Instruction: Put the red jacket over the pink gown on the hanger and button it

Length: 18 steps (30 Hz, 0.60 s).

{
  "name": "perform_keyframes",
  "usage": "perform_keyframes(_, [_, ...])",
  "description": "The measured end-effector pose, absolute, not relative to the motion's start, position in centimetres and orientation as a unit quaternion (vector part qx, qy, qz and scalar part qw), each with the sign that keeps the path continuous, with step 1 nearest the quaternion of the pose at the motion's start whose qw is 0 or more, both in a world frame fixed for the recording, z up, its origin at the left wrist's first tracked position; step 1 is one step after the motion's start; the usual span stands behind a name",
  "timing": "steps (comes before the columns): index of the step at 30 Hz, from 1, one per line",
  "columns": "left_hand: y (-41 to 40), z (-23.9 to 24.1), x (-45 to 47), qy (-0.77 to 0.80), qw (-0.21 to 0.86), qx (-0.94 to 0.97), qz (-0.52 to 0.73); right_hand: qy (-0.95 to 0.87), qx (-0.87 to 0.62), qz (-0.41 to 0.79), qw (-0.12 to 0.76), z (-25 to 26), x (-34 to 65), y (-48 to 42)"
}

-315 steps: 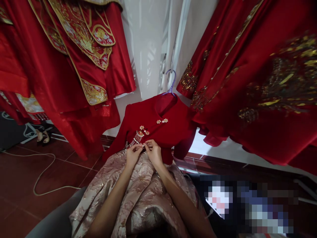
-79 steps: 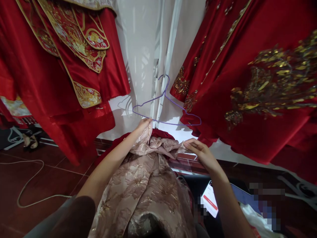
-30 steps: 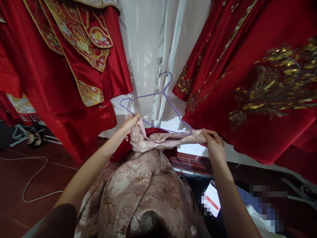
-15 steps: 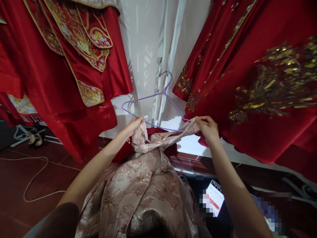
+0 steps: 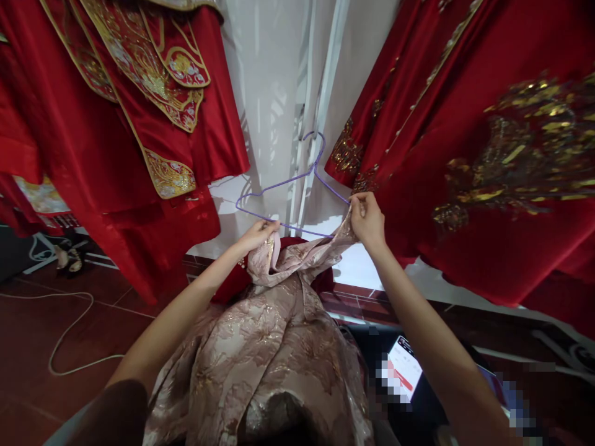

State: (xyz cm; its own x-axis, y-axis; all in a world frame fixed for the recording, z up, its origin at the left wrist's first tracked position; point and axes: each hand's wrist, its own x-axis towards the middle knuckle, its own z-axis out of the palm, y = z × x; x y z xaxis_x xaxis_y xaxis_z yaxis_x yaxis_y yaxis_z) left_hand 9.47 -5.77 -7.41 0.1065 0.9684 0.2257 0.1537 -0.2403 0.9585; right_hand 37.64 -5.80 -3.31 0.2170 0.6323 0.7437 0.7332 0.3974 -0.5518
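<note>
A pink-and-gold brocade garment (image 5: 269, 347) lies over my lap, its top edge lifted. My left hand (image 5: 256, 236) is closed on one end of that edge and also on the lower bar of a purple wire hanger (image 5: 288, 183). My right hand (image 5: 367, 218) is closed on the other end of the edge, raised up against the hanger's right shoulder. The hanger's hook points up in front of the white curtain (image 5: 279, 93). A red velvet garment (image 5: 297, 244) shows under the brocade, mostly hidden.
Red gowns with gold embroidery hang at the left (image 5: 116, 124) and at the right (image 5: 488, 155). A white cable (image 5: 65, 334) curls on the dark red tiled floor (image 5: 28, 384). A phone (image 5: 404, 371) lies at the lower right. Shoes (image 5: 67, 257) sit far left.
My right hand has lifted its end of the brocade edge up and leftward to the hanger's right shoulder. My left hand has held its place on the hanger's lower bar.
</note>
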Motion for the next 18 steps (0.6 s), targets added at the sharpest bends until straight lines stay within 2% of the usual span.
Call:
perform_keyframes(4, [-4.8, -8.1, 4.2, 0.474, 0.354, 0.684, 0.427, -0.629, -0.54, -0.073, 0.554, -2.9, 37.7, -6.6])
perform_keyframes(9, [-2.5, -8.6, -1.1, 0.531, 0.223, 0.659, 0.484, -0.632, -0.522, -0.087, 0.565, -2.6, 38.1, -6.4])
perform_keyframes(15, [-1.5, -6.9, -1.0, 0.523, 0.125, 0.636, 0.554, -0.632, -0.513, -0.06, 0.578, -2.5, 38.4, -6.2])
perform_keyframes(18, [-1.3, -6.3, -0.2, 0.536, 0.128, 0.624, 0.554, -0.637, -0.507, -0.055, 0.578, -2.4, 38.5, -6.2])
